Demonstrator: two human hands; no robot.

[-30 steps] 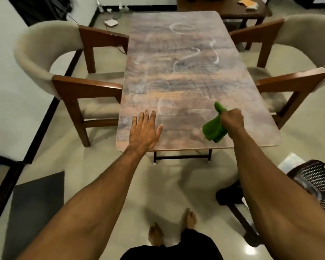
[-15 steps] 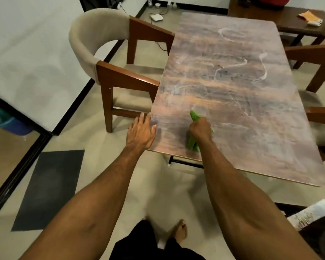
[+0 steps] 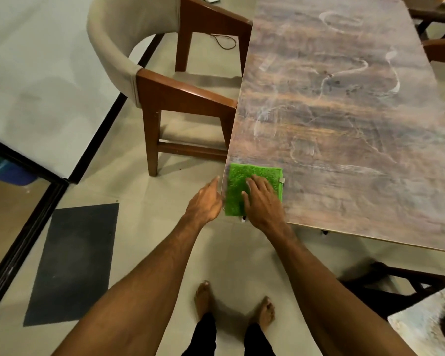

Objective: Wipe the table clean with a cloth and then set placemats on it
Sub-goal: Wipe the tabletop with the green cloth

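Flatly, right grip [image 3: 261,201] open-fingered on green cloth [image 3: 238,186]; left grip [image 3: 206,201] loosely open at table [image 3: 344,129] edge.

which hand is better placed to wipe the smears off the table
Right. The right hand lies flat on the cloth at the near corner of the table, so it can likely push it toward the white smears. The left hand is at the table's edge, beside the cloth, not on it.

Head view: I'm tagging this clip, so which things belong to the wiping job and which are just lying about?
Job: table with white smears; green cloth flat on its near corner; right hand pressing the cloth; left hand at the table edge.
Lying about: armchair, dark floor mat, cord on the floor.
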